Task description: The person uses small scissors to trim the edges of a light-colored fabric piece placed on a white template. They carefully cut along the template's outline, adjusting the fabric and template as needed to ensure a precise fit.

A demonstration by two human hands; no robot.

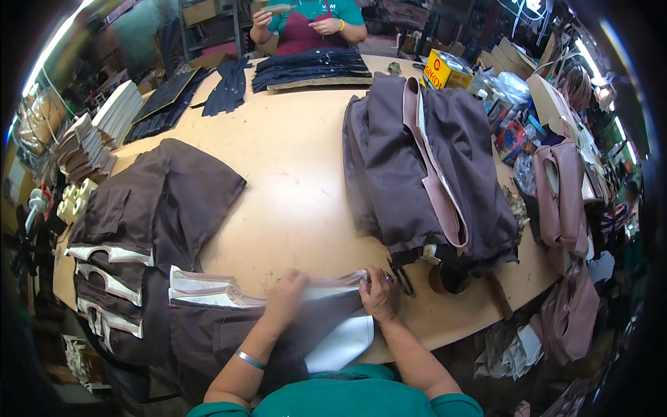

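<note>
My left hand [286, 293] lies flat, fingers loose, on the brown cloth piece [278, 333] at the desk [292, 174] edge, while my right hand [379, 295] pinches its pale trim [333, 283] just beside. Left of my hands lies a trimmed batch [139, 278]; beyond my right hand a brown pile [424, 167] waits, so I'd say roughly midway.

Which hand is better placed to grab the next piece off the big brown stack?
Likely the right hand: it sits at the right end of the pale strip, close below the big brown stack. The left hand presses mid-strip, farther from the stack.
</note>
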